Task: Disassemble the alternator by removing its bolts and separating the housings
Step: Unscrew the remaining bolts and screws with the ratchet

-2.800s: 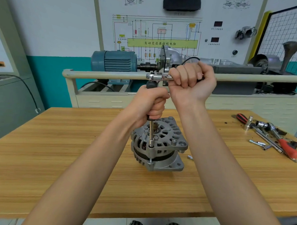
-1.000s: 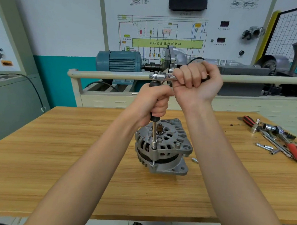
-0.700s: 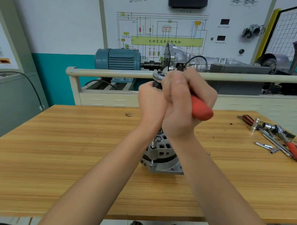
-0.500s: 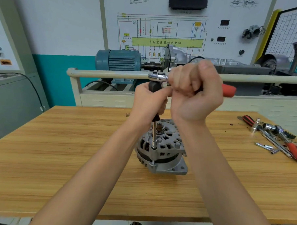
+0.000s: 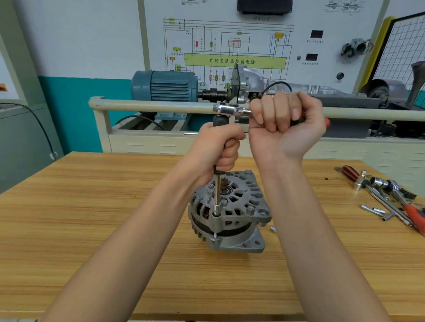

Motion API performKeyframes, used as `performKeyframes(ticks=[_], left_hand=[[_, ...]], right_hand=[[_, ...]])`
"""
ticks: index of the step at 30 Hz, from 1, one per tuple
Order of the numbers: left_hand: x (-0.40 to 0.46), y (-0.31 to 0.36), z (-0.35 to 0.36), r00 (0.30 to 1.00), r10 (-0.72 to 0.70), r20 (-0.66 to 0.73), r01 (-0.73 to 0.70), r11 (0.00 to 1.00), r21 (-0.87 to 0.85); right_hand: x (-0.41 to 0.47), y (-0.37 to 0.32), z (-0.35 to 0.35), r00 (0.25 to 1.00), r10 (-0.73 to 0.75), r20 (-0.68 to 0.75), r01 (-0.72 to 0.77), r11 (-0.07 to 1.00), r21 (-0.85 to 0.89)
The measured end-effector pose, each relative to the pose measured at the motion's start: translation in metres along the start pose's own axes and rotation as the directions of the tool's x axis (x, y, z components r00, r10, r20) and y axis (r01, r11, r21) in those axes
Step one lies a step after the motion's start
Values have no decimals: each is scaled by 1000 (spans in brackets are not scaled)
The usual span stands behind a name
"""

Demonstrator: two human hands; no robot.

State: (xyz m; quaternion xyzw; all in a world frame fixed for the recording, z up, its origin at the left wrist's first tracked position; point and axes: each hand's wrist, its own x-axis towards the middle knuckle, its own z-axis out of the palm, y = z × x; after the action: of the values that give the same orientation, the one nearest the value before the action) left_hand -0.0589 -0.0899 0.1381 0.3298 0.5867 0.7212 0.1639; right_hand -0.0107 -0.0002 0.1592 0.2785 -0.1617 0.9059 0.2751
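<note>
Head view: alternator [image 5: 231, 210] shaft upright; ratchet [image 5: 229, 110] handle horizontal.

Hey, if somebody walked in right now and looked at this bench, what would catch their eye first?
Dead centre, two bare forearms meet over a silver alternator standing on the wooden table. The left hand grips an upright extension bar seated on a housing bolt, while the right hand holds the ratchet handle level at its top. Loose sockets and wrenches lie at the table's right edge.
</note>
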Motion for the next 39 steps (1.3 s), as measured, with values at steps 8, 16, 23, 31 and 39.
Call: performKeyframes(ticks=[8, 16, 23, 31, 39], left_hand=[[-5, -8, 25, 877, 282, -389, -149, 930, 337], [-6, 1, -6, 993, 92, -79, -83, 990, 110], [1, 6, -5, 969, 2, 247, 14, 998, -63], [1, 1, 10, 962, 103, -254, -73, 990, 123], [-1, -4, 17, 846, 338, -412, -220, 926, 307]], right_hand=[[-38, 25, 9, 739, -336, 584, 668, 473, -574], [-4, 1, 6, 965, -24, 261, 85, 970, -228], [19, -3, -10, 976, 202, -83, -182, 962, 205], [-20, 18, 13, 913, -244, 326, 362, 853, -377], [-31, 25, 17, 788, -317, 528, 590, 633, -501]])
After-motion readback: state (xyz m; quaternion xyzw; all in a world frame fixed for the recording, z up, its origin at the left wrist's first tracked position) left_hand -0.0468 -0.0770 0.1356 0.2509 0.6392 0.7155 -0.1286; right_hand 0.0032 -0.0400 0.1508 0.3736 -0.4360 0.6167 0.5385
